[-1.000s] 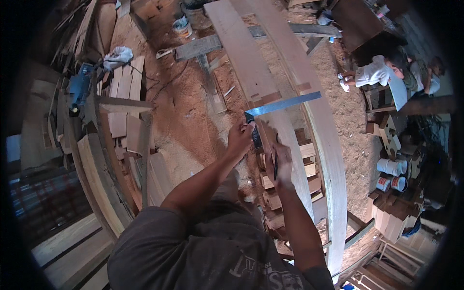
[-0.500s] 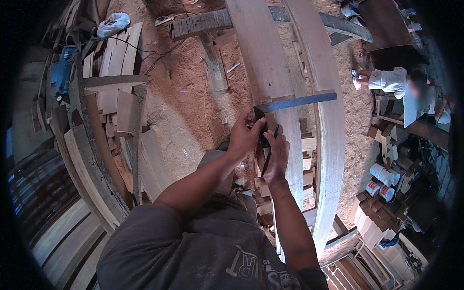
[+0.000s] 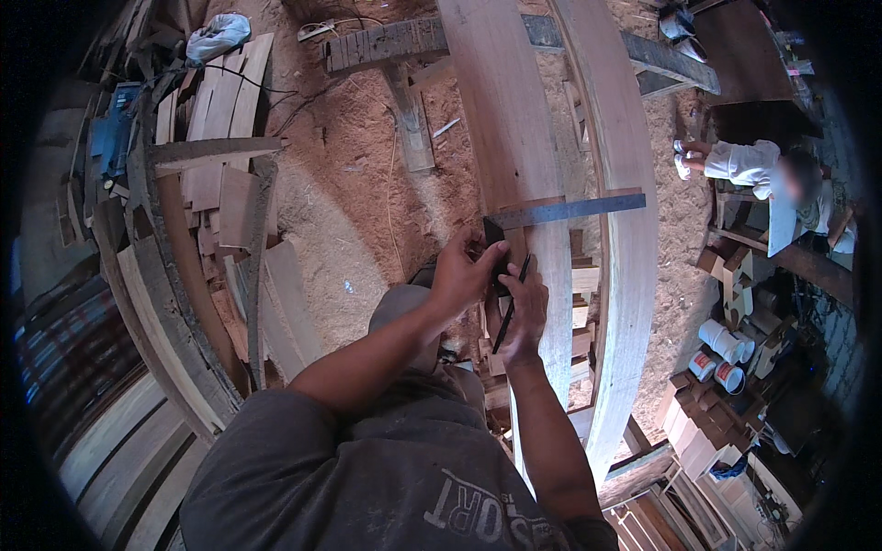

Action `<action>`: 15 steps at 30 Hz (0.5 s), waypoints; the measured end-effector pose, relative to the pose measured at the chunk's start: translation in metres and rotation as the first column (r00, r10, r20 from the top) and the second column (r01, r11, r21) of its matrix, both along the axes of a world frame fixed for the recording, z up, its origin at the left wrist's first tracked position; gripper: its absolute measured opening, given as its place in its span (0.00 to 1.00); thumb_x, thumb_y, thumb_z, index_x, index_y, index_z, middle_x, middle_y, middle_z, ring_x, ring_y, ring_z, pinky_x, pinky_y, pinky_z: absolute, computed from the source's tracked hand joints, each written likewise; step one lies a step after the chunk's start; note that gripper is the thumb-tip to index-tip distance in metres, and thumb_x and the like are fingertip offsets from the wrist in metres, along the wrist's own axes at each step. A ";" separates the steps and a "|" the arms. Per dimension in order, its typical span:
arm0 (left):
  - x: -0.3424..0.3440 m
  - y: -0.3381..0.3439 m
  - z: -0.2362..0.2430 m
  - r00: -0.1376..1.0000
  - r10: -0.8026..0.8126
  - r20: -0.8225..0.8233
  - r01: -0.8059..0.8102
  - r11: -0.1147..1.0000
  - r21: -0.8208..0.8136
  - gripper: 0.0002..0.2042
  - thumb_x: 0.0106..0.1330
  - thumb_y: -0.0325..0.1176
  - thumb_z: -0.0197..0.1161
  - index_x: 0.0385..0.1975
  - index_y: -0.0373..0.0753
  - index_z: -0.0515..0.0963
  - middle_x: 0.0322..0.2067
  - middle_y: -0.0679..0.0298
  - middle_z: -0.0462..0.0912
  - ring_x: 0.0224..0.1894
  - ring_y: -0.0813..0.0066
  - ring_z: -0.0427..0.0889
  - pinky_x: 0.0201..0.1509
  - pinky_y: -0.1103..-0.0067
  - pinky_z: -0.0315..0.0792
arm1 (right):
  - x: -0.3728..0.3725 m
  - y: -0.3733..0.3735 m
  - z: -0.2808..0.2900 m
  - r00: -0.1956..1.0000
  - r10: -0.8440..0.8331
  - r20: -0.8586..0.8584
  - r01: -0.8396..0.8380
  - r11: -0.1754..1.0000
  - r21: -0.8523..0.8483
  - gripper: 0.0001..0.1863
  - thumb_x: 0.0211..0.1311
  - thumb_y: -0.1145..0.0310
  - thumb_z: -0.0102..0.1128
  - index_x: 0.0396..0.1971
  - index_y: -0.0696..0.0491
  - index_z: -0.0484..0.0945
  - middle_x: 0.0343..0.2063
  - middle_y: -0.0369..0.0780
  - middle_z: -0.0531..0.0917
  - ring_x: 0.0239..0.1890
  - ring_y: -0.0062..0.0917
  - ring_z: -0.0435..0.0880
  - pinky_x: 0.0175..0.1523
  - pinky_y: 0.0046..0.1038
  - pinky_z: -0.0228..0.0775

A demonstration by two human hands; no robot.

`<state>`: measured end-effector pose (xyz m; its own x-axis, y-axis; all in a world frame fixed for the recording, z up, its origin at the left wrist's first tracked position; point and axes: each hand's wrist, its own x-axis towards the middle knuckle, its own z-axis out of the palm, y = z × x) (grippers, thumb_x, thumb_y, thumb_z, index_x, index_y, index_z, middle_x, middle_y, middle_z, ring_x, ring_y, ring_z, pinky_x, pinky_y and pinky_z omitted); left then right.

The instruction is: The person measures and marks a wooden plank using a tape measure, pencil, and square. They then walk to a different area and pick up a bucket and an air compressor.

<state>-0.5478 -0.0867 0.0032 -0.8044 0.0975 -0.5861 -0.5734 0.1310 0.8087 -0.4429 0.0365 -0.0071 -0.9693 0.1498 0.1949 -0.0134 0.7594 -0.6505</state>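
Observation:
A try square lies across two long planks, its metal blade [image 3: 597, 203] reaching over the inner plank [image 3: 493, 101] onto the outer one [image 3: 629, 312] and its dark handle [image 3: 492, 233] at the inner plank's left edge. My left hand [image 3: 464, 271] grips that handle, thumb on top. Just right of it, my right hand [image 3: 524, 317] holds a thin black pencil [image 3: 503, 328] in bent fingers beside the handle. A short brown wood piece [image 3: 515, 241] shows under the blade, above my right hand.
A wooden trestle [image 3: 381, 41] crosses beneath the planks. At left are stacked boards [image 3: 234, 110], a blue machine [image 3: 113, 133] and a white sack [image 3: 218, 39]. At right a person [image 3: 740, 165] in white leans by a bench; buckets [image 3: 721, 342] and wood offcuts [image 3: 703, 413] lie below.
The square and both my hands sit lower in the picture than half a second ago. Since the first frame, my right hand has moved up beside the handle and the view has shifted.

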 end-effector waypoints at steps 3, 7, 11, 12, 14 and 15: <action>0.001 -0.001 -0.009 1.000 -0.015 -0.020 0.015 1.000 -0.001 0.17 0.71 0.42 0.76 0.40 0.32 0.81 0.31 0.61 0.85 0.34 0.77 0.82 0.39 0.74 0.77 | -0.008 -0.002 0.013 1.000 0.010 -0.027 -0.009 0.999 0.038 0.27 0.56 0.79 0.78 0.55 0.50 0.79 0.57 0.47 0.86 0.69 0.52 0.81 0.65 0.49 0.73; 0.001 -0.003 -0.012 1.000 -0.018 -0.013 0.018 0.998 0.053 0.17 0.71 0.42 0.76 0.40 0.33 0.81 0.30 0.61 0.85 0.34 0.78 0.81 0.39 0.74 0.77 | -0.008 -0.002 0.011 0.998 -0.004 -0.056 0.006 1.000 0.029 0.23 0.54 0.78 0.78 0.51 0.50 0.82 0.58 0.44 0.86 0.66 0.50 0.82 0.64 0.49 0.74; 0.002 -0.003 -0.015 1.000 -0.010 -0.015 0.011 0.997 0.073 0.17 0.72 0.42 0.75 0.40 0.32 0.81 0.31 0.61 0.86 0.34 0.77 0.82 0.39 0.74 0.77 | -0.007 -0.003 0.005 0.996 -0.008 -0.090 0.009 1.000 0.013 0.22 0.55 0.78 0.78 0.50 0.50 0.83 0.58 0.44 0.86 0.69 0.50 0.80 0.66 0.49 0.73; 0.002 -0.003 -0.016 1.000 -0.014 -0.025 0.015 0.998 0.060 0.17 0.72 0.42 0.75 0.41 0.32 0.81 0.31 0.61 0.86 0.34 0.77 0.82 0.40 0.74 0.77 | -0.008 -0.003 0.006 0.996 -0.005 -0.092 0.007 1.000 0.020 0.22 0.55 0.78 0.78 0.50 0.50 0.83 0.58 0.43 0.86 0.70 0.50 0.79 0.67 0.50 0.73; 0.004 -0.003 -0.016 0.999 -0.024 -0.046 0.025 0.999 0.036 0.17 0.72 0.43 0.75 0.41 0.32 0.81 0.31 0.60 0.86 0.34 0.77 0.82 0.40 0.74 0.78 | -0.005 -0.004 0.006 0.997 -0.014 -0.073 0.014 1.000 0.005 0.22 0.55 0.78 0.78 0.50 0.50 0.83 0.58 0.43 0.86 0.71 0.50 0.78 0.67 0.50 0.73; 0.005 -0.003 -0.017 0.998 -0.021 -0.053 0.023 0.999 0.038 0.18 0.72 0.43 0.75 0.41 0.32 0.82 0.32 0.60 0.87 0.34 0.76 0.82 0.40 0.74 0.78 | -0.004 -0.004 0.006 0.998 -0.019 -0.063 0.018 1.000 -0.003 0.22 0.55 0.78 0.78 0.50 0.51 0.83 0.58 0.43 0.86 0.72 0.51 0.78 0.67 0.50 0.72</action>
